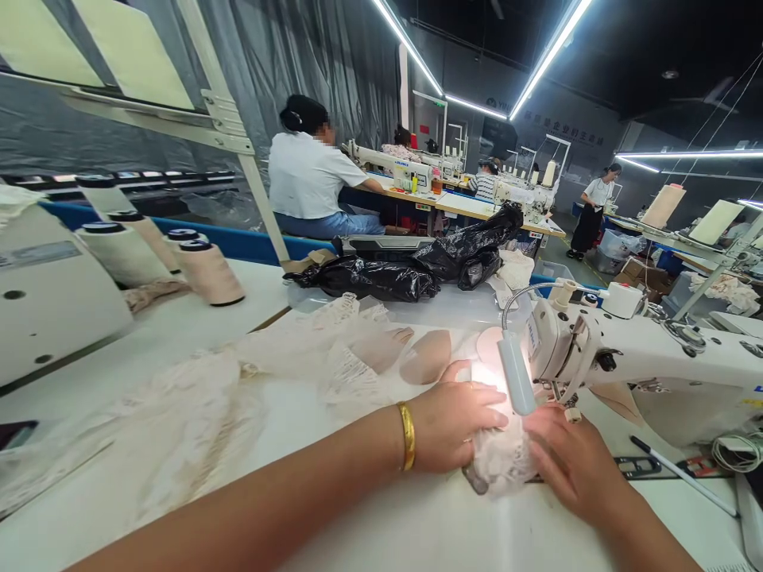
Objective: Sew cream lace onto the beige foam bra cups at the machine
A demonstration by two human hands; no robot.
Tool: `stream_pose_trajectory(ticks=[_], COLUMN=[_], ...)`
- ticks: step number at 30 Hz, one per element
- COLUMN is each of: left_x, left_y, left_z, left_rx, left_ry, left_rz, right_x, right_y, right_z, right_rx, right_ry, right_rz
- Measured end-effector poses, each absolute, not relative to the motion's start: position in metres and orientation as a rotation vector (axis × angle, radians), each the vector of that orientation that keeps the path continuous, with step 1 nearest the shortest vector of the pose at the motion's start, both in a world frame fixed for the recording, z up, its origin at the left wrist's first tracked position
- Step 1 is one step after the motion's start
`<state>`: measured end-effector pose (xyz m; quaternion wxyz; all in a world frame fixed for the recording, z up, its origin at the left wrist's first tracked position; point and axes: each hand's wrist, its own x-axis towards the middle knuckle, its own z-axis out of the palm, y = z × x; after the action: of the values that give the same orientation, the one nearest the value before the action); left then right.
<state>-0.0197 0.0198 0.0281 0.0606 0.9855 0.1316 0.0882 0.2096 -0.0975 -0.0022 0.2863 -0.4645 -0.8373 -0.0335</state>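
Note:
White lace fabric lies bunched on the table in front of the needle area of a white sewing machine. My left hand, with a gold bracelet at the wrist, rests on the fabric's left side, fingers spread and flat. On the other side my right hand touches the lace edge with stretched fingers, close to the presser foot; some of its fingertips are hard to make out. A small grey lamp shines brightly onto the fabric between the hands. Beige cup-shaped pieces lie just beyond my left hand.
Sheer lace spreads across the table at left. Thread cones stand behind it beside another machine. Black plastic bags lie at the back. A pen is at right. Beyond, a seated person faces other machines.

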Motion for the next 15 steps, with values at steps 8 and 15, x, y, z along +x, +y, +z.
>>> stream_pose_trajectory(ticks=[8,15], left_x=[-0.012,-0.02], left_y=[-0.001,0.004], left_z=[0.024,0.03], left_rx=[2.993,2.969], left_ry=[0.713,0.401], left_rz=[0.044,0.144], right_x=[0.205,0.226], right_y=[-0.09,-0.094], right_z=[-0.016,-0.002], right_rx=[-1.322,-1.483], right_ry=[-2.372,-2.2], right_rz=[-0.18,-0.19])
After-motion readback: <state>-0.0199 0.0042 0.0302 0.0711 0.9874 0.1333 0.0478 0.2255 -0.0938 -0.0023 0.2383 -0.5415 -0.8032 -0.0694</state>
